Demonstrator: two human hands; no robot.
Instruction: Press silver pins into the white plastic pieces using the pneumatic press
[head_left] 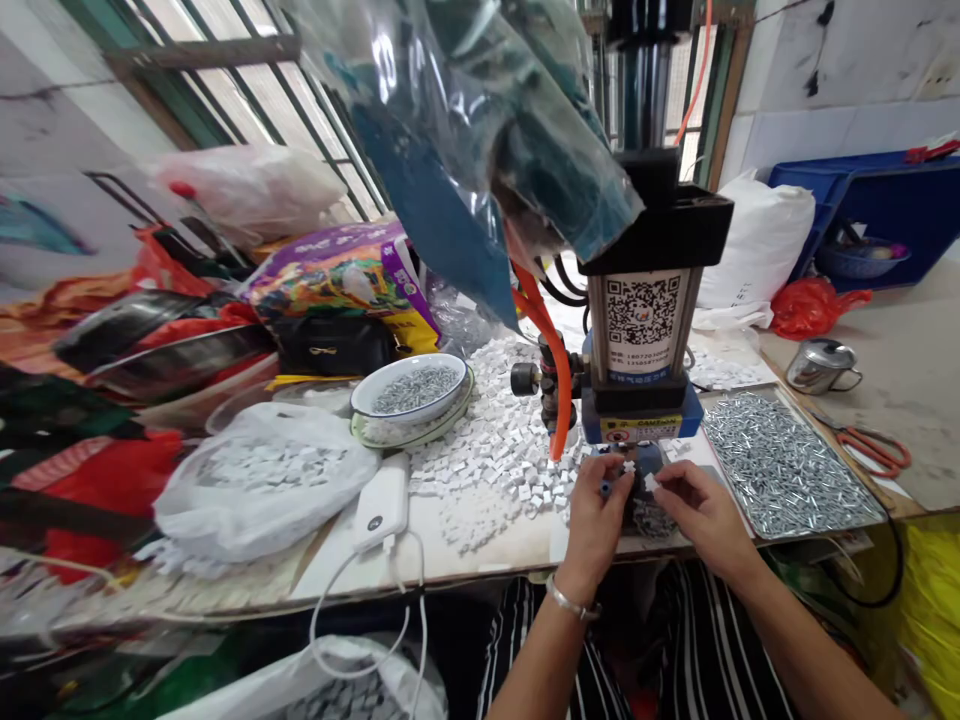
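Both of my hands are close together under the head of a pneumatic press (641, 330). My left hand (598, 515) pinches a small white plastic piece (628, 467) between thumb and fingertips, left of the press's lower post. My right hand (701, 505) holds another small white plastic piece (650, 483) at its fingertips, just right of the post. The exact shape of both pieces is too small to make out. Below the fingers lies a little heap of metal pins (654, 520) at the press base. My fingers partly cover that base.
A tray of metal pins (787, 460) stands on the right, with orange-handled scissors (874, 450) and a metal cup (821, 365) beyond. Loose white pieces (495, 430) spread leftward. Further left are an enamel bowl (367, 398), a white power bank (381, 505) and a plastic bag (225, 520).
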